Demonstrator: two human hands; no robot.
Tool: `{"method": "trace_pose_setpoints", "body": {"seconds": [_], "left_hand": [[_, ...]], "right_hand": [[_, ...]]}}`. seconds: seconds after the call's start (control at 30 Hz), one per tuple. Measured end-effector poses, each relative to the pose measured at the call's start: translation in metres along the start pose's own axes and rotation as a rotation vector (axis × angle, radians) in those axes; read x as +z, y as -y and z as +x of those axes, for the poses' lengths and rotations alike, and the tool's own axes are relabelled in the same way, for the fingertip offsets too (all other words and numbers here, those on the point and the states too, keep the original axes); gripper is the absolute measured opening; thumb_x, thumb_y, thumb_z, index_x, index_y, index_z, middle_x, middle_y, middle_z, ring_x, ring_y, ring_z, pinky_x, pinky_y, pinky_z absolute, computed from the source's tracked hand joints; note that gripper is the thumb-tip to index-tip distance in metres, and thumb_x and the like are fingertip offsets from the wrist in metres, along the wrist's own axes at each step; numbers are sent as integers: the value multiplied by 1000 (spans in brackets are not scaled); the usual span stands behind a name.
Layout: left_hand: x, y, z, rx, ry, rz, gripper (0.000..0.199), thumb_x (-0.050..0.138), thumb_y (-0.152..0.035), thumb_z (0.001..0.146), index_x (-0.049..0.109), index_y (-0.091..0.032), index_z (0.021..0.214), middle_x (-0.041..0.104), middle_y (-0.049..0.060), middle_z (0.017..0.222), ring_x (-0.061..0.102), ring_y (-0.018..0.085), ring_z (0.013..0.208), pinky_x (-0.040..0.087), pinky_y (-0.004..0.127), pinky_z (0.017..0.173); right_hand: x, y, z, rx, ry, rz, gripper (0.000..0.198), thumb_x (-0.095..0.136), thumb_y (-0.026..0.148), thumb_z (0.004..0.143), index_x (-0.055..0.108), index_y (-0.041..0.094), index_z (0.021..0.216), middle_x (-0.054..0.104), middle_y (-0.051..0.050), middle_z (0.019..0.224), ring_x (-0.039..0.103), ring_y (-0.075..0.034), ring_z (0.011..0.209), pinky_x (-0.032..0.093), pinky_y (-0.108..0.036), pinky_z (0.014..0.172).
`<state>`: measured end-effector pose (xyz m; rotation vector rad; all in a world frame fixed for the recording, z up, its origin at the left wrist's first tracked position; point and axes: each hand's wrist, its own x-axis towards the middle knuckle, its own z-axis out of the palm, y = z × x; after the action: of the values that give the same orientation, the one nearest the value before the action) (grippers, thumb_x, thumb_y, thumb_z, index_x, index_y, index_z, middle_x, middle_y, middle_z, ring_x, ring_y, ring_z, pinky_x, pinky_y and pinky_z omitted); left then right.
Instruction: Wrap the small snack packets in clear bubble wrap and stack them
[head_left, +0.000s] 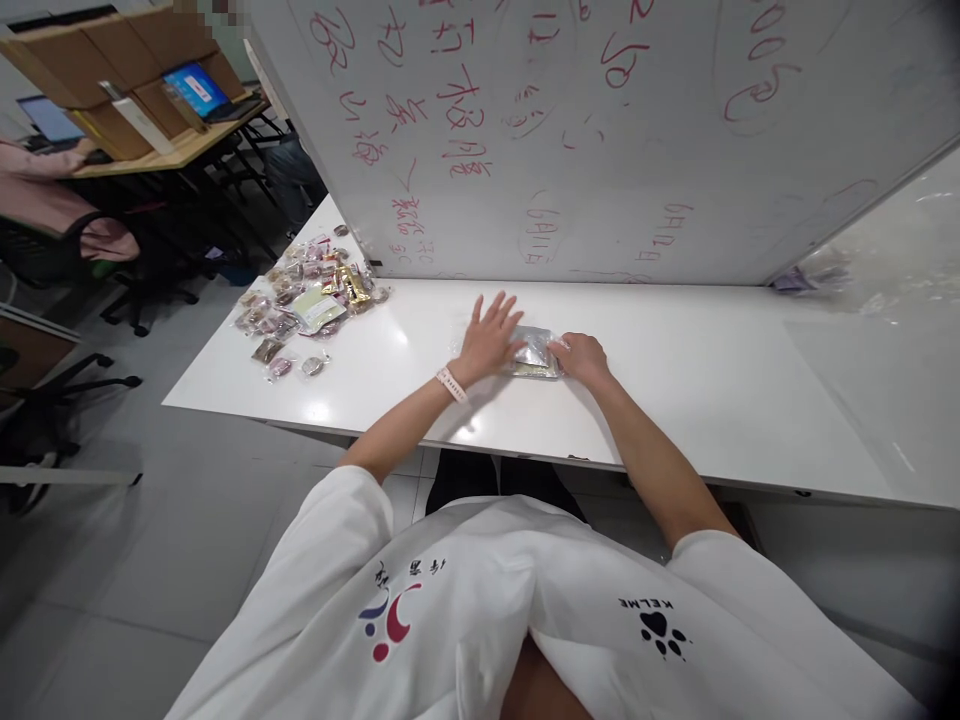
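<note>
Pouch [534, 348] between whiteboard [600, 225] and table edge [525, 451]

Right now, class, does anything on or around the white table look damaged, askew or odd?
Yes. The table has a ragged dark patch on its front edge, right of the person's middle; it looks chipped. Also, the red writing runs down the whiteboard, as if the board stood on its side.
</note>
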<state>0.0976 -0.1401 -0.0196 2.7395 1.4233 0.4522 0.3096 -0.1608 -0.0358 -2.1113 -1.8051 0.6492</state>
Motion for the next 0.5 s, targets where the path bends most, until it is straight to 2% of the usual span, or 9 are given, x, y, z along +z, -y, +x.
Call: {"method": "trace_pose_setpoints", "body": {"seconds": [0.1,0.2,0.27,0.33,0.4,0.43,0.5], "left_hand": [[23,-18,-29,-22,123,-58,71,34,-64,97,30,-27,157,19,7,168,4,35,156,3,64,123],[36,-21,-43,-112,165,-94,81,34,-71,93,21,-28,160,12,7,169,0,41,155,5,69,120],[37,-19,-44,-115,185,-114,84,36,-73,92,19,-28,161,10,6,170,-1,42,155,4,70,119],[35,-17,-42,-110,203,-128,85,36,-74,92,17,-29,161,8,5,170,-3,41,155,3,69,120],[34,-17,-40,-117,208,-131,84,36,-73,92,17,-29,161,8,4,170,-4,40,155,3,68,120],[34,-17,-40,-124,204,-129,84,37,-73,92,17,-30,161,9,4,170,-4,40,155,3,68,120],[36,-17,-41,-131,185,-131,83,38,-72,92,18,-31,161,11,4,170,-3,40,155,3,67,121]], "right_hand": [[0,-3,2,-4,-4,-43,30,50,42,90,61,21,72,68,-8,76,59,-21,75,36,-29,63],[-8,-15,4,54,-24,-16,26,56,45,85,66,22,79,69,-6,79,59,-22,76,39,-30,66],[-15,-27,0,96,-116,-10,22,58,42,84,69,23,87,70,-6,85,60,-23,81,42,-33,72],[-20,-39,-10,100,-314,-35,23,54,35,87,70,21,96,70,-10,99,60,-27,93,44,-38,80],[-20,-43,-26,49,-513,-42,29,44,28,93,69,18,103,67,-15,108,58,-28,102,44,-42,87],[-18,-42,-35,-6,-552,-23,33,39,28,96,68,17,107,67,-16,110,58,-28,103,44,-42,89],[-10,-31,-49,-118,-468,24,38,37,32,99,67,17,115,67,-15,113,61,-27,101,45,-41,92]]}}
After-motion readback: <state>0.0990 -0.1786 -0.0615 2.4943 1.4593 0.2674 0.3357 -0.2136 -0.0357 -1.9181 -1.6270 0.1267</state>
